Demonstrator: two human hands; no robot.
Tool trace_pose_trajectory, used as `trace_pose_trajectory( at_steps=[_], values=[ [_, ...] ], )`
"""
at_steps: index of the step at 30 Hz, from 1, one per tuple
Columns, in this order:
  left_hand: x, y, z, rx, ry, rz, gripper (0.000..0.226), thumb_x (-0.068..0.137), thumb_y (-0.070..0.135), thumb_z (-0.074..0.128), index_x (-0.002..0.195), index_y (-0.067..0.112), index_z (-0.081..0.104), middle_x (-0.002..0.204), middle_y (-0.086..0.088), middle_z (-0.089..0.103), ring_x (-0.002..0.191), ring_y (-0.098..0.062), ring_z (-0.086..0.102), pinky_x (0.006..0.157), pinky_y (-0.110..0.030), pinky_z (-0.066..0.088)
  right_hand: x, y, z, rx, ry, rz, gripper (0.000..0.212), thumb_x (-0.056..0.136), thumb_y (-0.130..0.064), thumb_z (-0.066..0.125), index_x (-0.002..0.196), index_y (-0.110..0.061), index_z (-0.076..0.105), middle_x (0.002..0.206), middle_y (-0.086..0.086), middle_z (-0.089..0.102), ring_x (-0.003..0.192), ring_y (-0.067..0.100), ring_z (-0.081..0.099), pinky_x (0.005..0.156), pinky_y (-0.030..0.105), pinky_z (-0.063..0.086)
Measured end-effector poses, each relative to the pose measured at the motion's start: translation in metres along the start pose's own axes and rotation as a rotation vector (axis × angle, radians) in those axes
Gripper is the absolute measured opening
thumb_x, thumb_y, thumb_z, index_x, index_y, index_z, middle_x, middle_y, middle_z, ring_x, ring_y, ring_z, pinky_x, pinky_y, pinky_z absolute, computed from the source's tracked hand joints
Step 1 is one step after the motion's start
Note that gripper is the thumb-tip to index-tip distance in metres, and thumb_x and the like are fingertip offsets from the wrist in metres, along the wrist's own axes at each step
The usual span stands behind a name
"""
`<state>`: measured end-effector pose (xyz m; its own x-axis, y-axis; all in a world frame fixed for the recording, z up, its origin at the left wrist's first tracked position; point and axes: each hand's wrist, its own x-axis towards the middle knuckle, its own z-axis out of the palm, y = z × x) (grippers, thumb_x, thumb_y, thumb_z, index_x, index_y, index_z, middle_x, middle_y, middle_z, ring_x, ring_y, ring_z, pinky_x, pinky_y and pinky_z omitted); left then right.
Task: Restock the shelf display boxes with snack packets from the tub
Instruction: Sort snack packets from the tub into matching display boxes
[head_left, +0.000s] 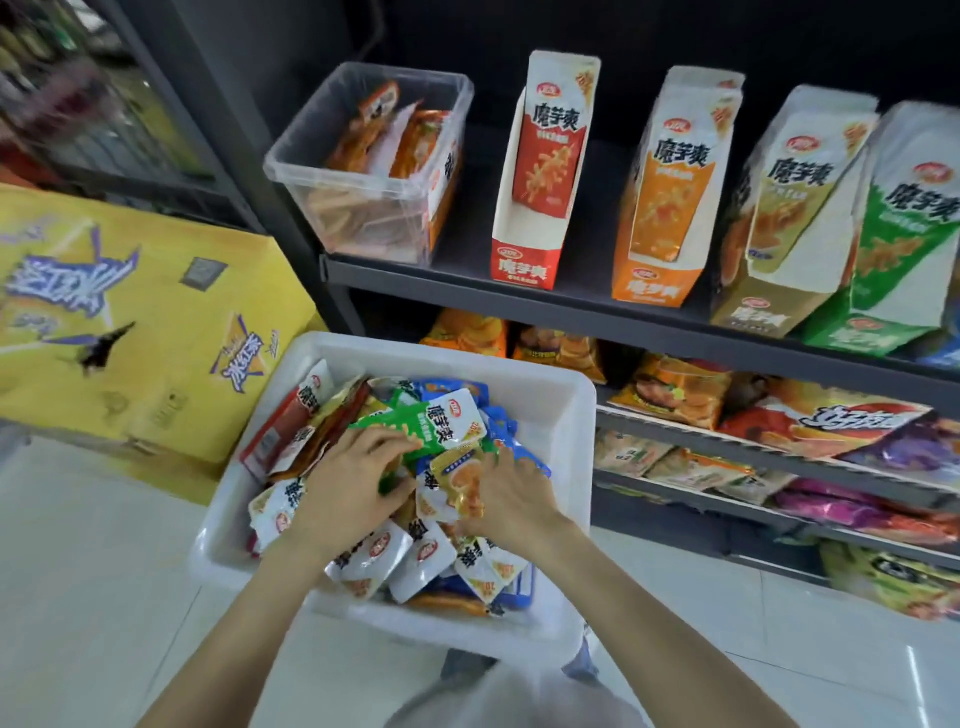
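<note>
both hands were in the white tub (561, 395): left hand (348, 488) pinched a green packet (441, 423), right hand (511, 501) gripped a yellow packet (460, 480) at 3 o'clock. looked light, crinkly, slippery, so grab edges.

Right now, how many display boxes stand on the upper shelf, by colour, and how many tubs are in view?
Red display box: 1
Orange display box: 1
Tan display box: 1
Green display box: 1
Clear tub on the shelf: 1
White tub with the mixed packets: 1
Total: 4 boxes, 2 tubs, 6 containers.
</note>
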<state>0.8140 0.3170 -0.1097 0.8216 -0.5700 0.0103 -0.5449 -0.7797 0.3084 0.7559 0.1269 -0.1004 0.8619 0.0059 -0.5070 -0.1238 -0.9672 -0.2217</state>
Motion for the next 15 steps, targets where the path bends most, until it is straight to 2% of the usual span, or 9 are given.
trace_pose_trajectory(
  at_steps=[3, 5, 6, 8, 9, 11, 13, 15],
  values=[
    [0.005, 0.002, -0.003, -0.011, 0.022, -0.008, 0.034, 0.079, 0.032, 0.073, 0.112, 0.025, 0.067, 0.111, 0.008, 0.062, 0.103, -0.020, 0.054, 0.083, -0.035, 0.050, 0.004, -0.002, 0.006, 0.079, -0.003, 0.040, 0.084, 0.075, -0.047, 0.074, 0.135, -0.005, 0.034, 0.135, 0.015, 0.038, 0.120, 0.036, 0.042, 0.095, 0.043, 0.044],
    [0.011, 0.004, -0.005, -0.025, 0.066, 0.021, 0.032, 0.082, 0.036, 0.069, 0.112, 0.025, 0.066, 0.111, 0.007, 0.062, 0.103, -0.020, 0.054, 0.085, -0.037, 0.050, 0.003, -0.001, 0.003, 0.146, 0.036, 0.006, 0.070, 0.078, -0.040, 0.074, 0.133, -0.012, 0.041, 0.130, 0.012, 0.046, 0.116, 0.033, 0.048, 0.092, 0.040, 0.045],
    [0.014, 0.007, -0.008, -0.047, 0.058, 0.040, 0.034, 0.084, 0.042, 0.064, 0.115, 0.026, 0.064, 0.114, 0.008, 0.061, 0.105, -0.019, 0.053, 0.086, -0.036, 0.049, 0.000, 0.001, 0.000, 0.155, 0.078, -0.028, 0.056, 0.082, -0.035, 0.069, 0.130, -0.017, 0.047, 0.124, 0.010, 0.053, 0.111, 0.031, 0.053, 0.086, 0.036, 0.046],
    [0.020, 0.014, -0.010, -0.111, -0.070, 0.097, 0.052, 0.083, 0.061, 0.049, 0.125, 0.031, 0.056, 0.125, 0.011, 0.055, 0.116, -0.013, 0.047, 0.094, -0.033, 0.044, -0.007, 0.005, -0.009, 0.091, 0.184, -0.091, 0.032, 0.091, -0.026, 0.056, 0.123, -0.027, 0.057, 0.108, 0.006, 0.064, 0.099, 0.030, 0.060, 0.072, 0.031, 0.042],
    [0.023, 0.017, -0.011, -0.126, -0.147, 0.142, 0.060, 0.080, 0.067, 0.045, 0.130, 0.034, 0.052, 0.131, 0.013, 0.051, 0.122, -0.010, 0.042, 0.099, -0.031, 0.039, -0.013, 0.007, -0.013, 0.049, 0.232, -0.091, 0.029, 0.093, -0.022, 0.050, 0.120, -0.029, 0.060, 0.104, 0.006, 0.066, 0.096, 0.030, 0.062, 0.069, 0.030, 0.040],
    [0.027, 0.026, -0.010, -0.105, -0.207, 0.263, 0.057, 0.080, 0.065, 0.052, 0.129, 0.036, 0.053, 0.131, 0.016, 0.050, 0.123, -0.006, 0.041, 0.104, -0.030, 0.033, -0.024, 0.012, -0.022, -0.004, 0.322, -0.061, 0.027, 0.097, -0.025, 0.045, 0.114, -0.031, 0.064, 0.100, 0.003, 0.068, 0.091, 0.028, 0.064, 0.071, 0.031, 0.044],
    [0.032, 0.035, -0.012, -0.111, -0.024, 0.358, 0.037, 0.083, 0.053, 0.056, 0.110, 0.030, 0.066, 0.108, 0.014, 0.061, 0.101, -0.008, 0.054, 0.092, -0.031, 0.045, -0.036, 0.021, -0.030, 0.071, 0.409, -0.071, 0.022, 0.096, -0.033, 0.048, 0.107, -0.032, 0.067, 0.096, -0.003, 0.071, 0.087, 0.021, 0.065, 0.075, 0.030, 0.049],
    [0.035, 0.042, -0.020, -0.173, 0.226, 0.426, 0.022, 0.086, 0.041, 0.059, 0.091, 0.023, 0.072, 0.086, 0.010, 0.064, 0.076, -0.009, 0.058, 0.069, -0.029, 0.051, -0.050, 0.032, -0.038, 0.269, 0.527, -0.091, 0.015, 0.091, -0.036, 0.059, 0.095, -0.029, 0.071, 0.087, -0.012, 0.071, 0.078, 0.006, 0.065, 0.070, 0.025, 0.051]
  ],
)
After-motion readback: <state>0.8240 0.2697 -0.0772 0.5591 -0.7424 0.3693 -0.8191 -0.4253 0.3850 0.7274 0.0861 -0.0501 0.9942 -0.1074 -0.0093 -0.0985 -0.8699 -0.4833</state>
